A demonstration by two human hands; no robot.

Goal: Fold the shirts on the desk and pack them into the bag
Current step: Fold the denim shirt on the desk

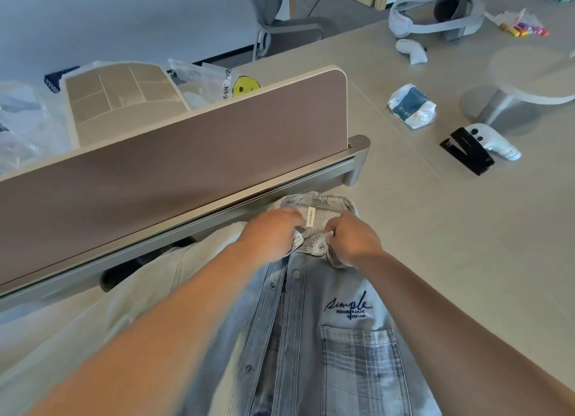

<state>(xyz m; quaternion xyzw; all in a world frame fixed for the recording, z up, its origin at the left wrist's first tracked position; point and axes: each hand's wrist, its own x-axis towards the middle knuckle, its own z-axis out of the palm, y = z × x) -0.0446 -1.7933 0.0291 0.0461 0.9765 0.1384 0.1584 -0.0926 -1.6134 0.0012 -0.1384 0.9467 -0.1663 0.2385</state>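
A light blue denim shirt [336, 338] lies face up on the beige desk [435, 229], its collar toward the divider. It has a plaid chest pocket and dark "simple" embroidery. My left hand [270, 235] pinches the left side of the collar at the neck. Just right of the top button, my right hand [351, 238] pinches the other side of the collar. The front placket is partly open below the top button. No bag is clearly identifiable in view.
A brown divider panel [186, 154] on a metal rail stands just behind the collar. Beyond it are plastic bags [205, 79] and a cardboard organiser [121, 95]. To the right lie a black stapler [466, 151], a crumpled packet [410, 106] and a headset [435, 14].
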